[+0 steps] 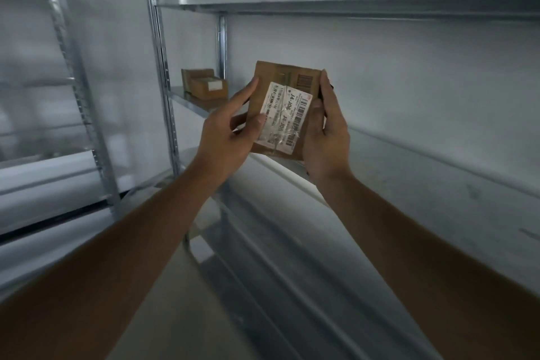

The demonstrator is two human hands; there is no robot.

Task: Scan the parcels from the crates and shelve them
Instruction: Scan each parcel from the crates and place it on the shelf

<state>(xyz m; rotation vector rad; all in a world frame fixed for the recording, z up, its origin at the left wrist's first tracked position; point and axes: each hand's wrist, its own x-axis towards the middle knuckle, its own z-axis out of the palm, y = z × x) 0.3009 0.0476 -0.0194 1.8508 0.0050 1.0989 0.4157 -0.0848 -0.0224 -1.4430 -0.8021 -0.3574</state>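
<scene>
Both hands hold the parcel (285, 109) up in front of the shelf (438, 166): the left hand (230, 128) grips its left edge with the thumb on the label (285, 117), and the right hand (325, 131) clasps its right edge. The parcel is a small flat cardboard pack and looks light and rather stiff, not fragile. The tape over the label may be slippery, so it is better to hold it by the edges.

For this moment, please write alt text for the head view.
Two bare hands, left hand and right hand, hold a small brown parcel, white label facing up, before grey metal shelving. More brown parcels sit on a shelf behind.
</scene>
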